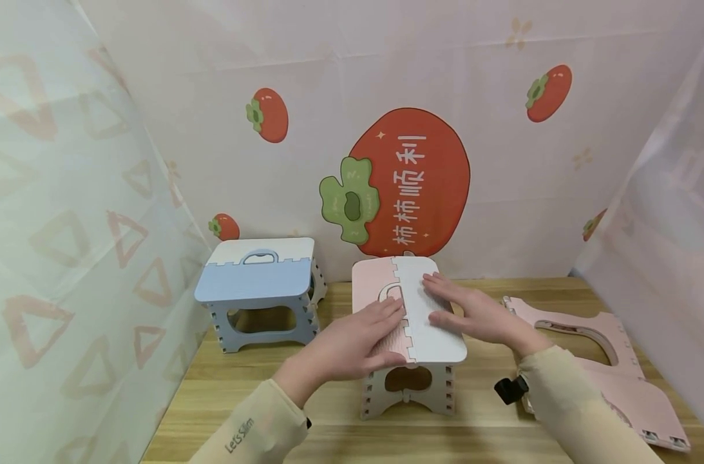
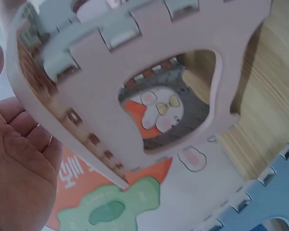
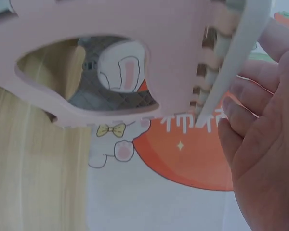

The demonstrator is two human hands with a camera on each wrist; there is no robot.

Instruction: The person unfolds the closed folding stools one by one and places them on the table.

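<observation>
A pink-and-white folding stool (image 1: 421, 335) stands unfolded on the wooden table, its seat flat and its legs spread. On the pink half of the seat, beside the carrying handle, rests my left hand (image 1: 357, 341) with fingers extended. My right hand (image 1: 467, 312) lies on the white half, fingers straight and slightly spread. The left wrist view shows the left palm (image 2: 24, 168) at the seat's edge, with the stool's pink leg panel (image 2: 183, 29) beside it. Likewise, the right palm (image 3: 269, 139) is by the seat's rim in the right wrist view.
A blue-and-white folding stool (image 1: 253, 280) stands unfolded at the back left. At the right, a pink folding stool (image 1: 641, 399) lies folded down on the table, partly behind my right forearm. Cloth printed with persimmons (image 1: 433, 174) hangs behind, and cloth walls flank both sides.
</observation>
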